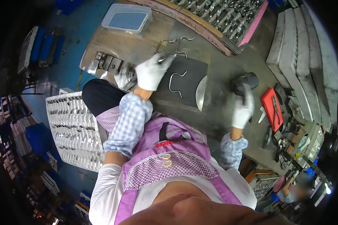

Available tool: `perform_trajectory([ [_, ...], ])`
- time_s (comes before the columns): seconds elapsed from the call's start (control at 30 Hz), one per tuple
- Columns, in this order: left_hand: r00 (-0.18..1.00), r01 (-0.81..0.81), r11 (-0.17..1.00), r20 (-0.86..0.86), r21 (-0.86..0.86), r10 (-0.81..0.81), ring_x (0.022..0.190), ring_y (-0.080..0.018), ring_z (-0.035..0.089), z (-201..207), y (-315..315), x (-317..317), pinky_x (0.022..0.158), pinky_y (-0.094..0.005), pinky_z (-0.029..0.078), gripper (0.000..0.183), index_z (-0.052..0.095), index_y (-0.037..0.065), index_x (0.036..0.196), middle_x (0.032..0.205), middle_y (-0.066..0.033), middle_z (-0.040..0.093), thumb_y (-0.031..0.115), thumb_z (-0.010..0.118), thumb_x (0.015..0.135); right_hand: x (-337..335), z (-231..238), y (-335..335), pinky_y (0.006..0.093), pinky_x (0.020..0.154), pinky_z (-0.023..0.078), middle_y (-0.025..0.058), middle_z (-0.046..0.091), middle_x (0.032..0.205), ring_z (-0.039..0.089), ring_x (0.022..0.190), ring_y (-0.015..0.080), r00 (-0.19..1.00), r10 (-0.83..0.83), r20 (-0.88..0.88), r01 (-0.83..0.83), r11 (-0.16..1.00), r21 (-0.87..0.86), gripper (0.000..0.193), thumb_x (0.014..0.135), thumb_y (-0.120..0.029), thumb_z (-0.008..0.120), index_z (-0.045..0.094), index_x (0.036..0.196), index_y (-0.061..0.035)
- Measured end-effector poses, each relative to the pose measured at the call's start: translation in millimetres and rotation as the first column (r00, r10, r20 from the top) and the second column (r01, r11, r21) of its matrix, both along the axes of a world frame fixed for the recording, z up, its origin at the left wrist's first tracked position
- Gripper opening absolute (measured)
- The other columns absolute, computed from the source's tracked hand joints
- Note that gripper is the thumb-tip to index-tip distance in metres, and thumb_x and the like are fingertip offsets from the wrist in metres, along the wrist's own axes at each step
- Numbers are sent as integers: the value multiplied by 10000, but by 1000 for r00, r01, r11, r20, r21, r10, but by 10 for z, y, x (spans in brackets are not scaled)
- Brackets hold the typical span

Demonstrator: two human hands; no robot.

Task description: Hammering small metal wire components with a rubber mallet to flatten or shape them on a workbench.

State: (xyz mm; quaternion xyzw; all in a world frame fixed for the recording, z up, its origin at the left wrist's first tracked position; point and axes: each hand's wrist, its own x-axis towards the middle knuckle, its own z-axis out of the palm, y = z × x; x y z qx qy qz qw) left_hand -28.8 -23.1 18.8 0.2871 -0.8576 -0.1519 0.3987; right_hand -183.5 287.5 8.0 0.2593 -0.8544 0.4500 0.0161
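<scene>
My left hand [150,73], in a white glove, is closed over the left edge of a dark flat pad [195,71]. A small shiny metal piece [162,59] shows at its fingertips. On the pad lies a bent metal rod [172,83], right of that hand. Two similar rods, one left [158,45] and one right [177,45], rest just beyond the pad. Off to the right, my gloved right hand [243,108] is smeared by motion, with its fingers wrapped at a black mallet [246,82] whose handle is hidden. A half-round metal plate [201,93] lies at the pad's right edge.
Left of my left hand are a crumpled greyish glove [125,77] and a metal block fixture [108,63]. A clear plastic box [127,18] stands far left. Metal parts fill a pink-edged tray [248,35] at the back. Tools lie by a red tray [271,108] at right.
</scene>
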Motion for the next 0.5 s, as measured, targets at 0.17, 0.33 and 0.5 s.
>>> perform_trajectory([
  [0.17, 851, 261, 945, 414, 199, -323, 691, -277, 700, -170, 26, -301, 634, -384, 549, 338, 742, 169, 975, 760, -107, 706, 474, 687, 841, -483, -322, 551, 462, 946, 480, 198, 603, 1202, 605, 1060, 347, 968, -121, -222, 252, 507, 824, 634, 703, -231, 690, 541, 1303, -91],
  [0.33, 896, 312, 885, 202, 346, -395, 798, -271, 679, -434, 3, -92, 721, -361, 543, 276, 734, 122, 995, 880, -83, 701, 312, 761, 798, -446, -340, 81, 214, 412, 317, -63, 432, 586, 395, 442, 42, 142, 264, 954, 285, 912, -295, 352, 968, -387, 598, 595, 1059, -47],
  [0.5, 902, 362, 894, 142, 262, -407, 765, -289, 646, -672, 25, -261, 710, -391, 514, 220, 724, 105, 998, 828, -95, 663, 250, 730, 832, -222, 615, -683, 225, 365, 251, -65, 382, 587, 321, 408, 31, 351, 278, 894, 69, 945, -320, 346, 1000, -380, 544, 586, 1015, -37],
])
